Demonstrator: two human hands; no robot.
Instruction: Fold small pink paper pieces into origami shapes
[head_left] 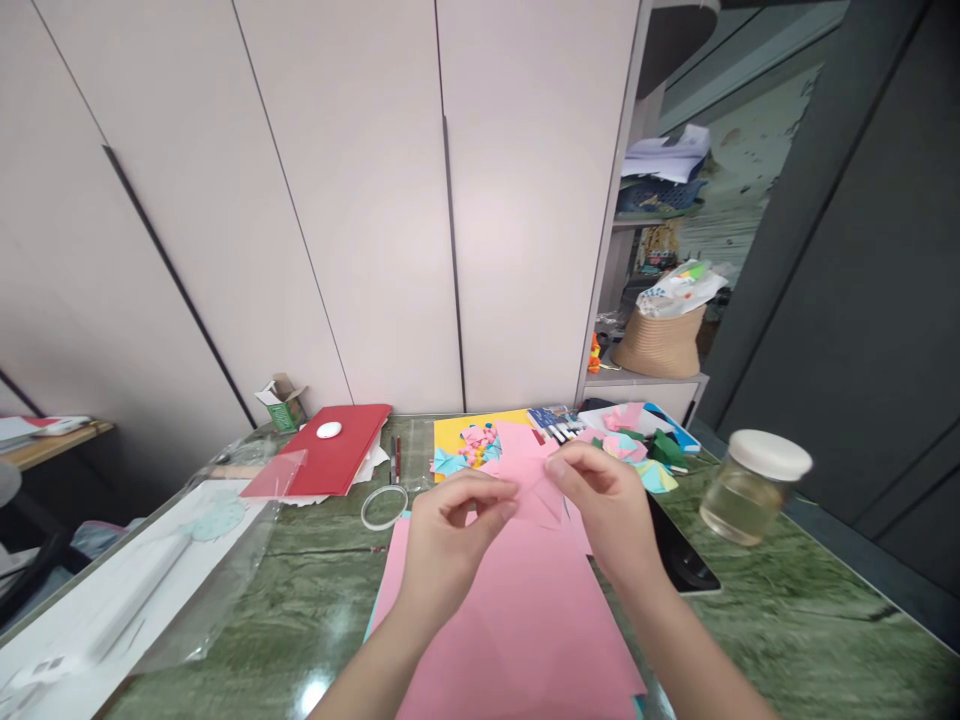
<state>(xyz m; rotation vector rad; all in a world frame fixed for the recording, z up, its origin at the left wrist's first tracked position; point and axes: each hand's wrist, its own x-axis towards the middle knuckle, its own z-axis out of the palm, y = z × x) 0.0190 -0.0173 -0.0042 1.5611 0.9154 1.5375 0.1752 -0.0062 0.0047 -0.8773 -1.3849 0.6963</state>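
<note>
Between my two hands is a small folded piece of pink paper (536, 490), raised over a stack of pink sheets (517, 620). My left hand (457, 530) pinches its left edge between thumb and fingers. On the other side, my right hand (607, 500) grips the upper right edge, also in a pinch. Crease lines show on the paper, but its exact folded shape blends with the pink behind it. Just beyond lie small pink, yellow and blue folded paper pieces (480, 445) on a yellow sheet (446, 432).
A lidded glass jar (750, 490) of liquid and a dark tablet (679, 545) are at right. Leftward are a tape roll (385, 508), a red folder (322, 455) with a white mouse (328, 430), and a plastic sleeve (225, 570). Coloured paper scraps (652, 475) lie back right.
</note>
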